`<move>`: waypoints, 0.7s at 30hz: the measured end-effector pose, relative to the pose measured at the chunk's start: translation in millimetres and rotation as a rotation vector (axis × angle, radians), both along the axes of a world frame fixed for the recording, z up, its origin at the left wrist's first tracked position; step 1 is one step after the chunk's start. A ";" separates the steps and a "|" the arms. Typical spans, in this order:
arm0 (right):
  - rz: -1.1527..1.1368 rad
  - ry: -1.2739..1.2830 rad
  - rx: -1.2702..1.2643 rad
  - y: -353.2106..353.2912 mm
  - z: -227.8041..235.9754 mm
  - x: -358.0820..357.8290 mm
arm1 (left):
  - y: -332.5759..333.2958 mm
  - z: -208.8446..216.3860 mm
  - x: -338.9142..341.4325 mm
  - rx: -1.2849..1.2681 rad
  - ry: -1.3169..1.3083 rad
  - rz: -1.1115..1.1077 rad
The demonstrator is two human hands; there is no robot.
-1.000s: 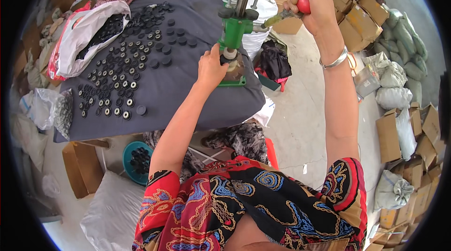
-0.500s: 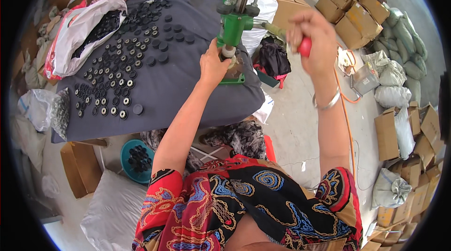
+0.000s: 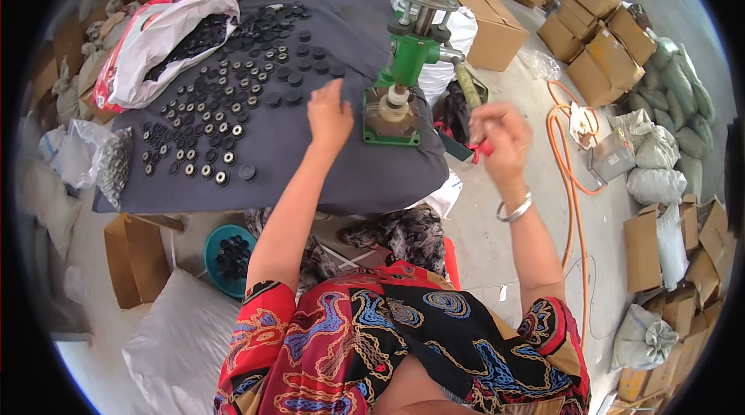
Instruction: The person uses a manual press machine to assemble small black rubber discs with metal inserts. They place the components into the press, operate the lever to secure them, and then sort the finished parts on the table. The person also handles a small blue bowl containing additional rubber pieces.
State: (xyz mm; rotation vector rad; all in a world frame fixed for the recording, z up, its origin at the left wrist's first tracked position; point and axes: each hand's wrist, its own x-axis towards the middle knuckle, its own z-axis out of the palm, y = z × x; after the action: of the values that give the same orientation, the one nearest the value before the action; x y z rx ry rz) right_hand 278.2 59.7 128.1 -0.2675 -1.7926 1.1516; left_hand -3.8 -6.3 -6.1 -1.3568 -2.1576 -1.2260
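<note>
On the cloth-covered table [image 3: 310,174] stands a green hand press [image 3: 411,65] with a green base. Below its white plunger sits a pale yellowish die [image 3: 393,111]. My right hand [image 3: 506,139] is closed round the end of the press lever [image 3: 469,87], by its red knob [image 3: 485,148]. My left hand [image 3: 330,116] hovers left of the press base, its fingers drawn together; what they hold, if anything, is hidden. Beyond it lie plain black round caps [image 3: 321,67]. Farther left spread several black caps with metal rings inside [image 3: 224,128].
A white sack [image 3: 174,50] of black parts lies at the table's far left, near a clear bag [image 3: 115,166] of small pieces. Beneath the table edge is a teal basin [image 3: 213,260] with black parts. An orange hose [image 3: 570,174] and cardboard boxes [image 3: 605,46] are at right.
My left hand has left the press die and moved left toward the plain caps. My right hand has swung the lever down and nearer to me. The view has shifted slightly.
</note>
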 end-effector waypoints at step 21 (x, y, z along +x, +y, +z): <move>0.099 -0.049 -0.236 65.2 136.7 -52.8 | -47.0 -9.4 -27.1 -0.229 -0.047 0.117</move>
State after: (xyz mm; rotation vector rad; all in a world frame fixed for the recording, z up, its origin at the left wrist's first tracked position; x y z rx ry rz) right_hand 225.3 125.0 264.9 -0.3510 -1.7286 1.4405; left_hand -30.9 -53.3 -15.6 -1.2765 -2.4344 -1.0019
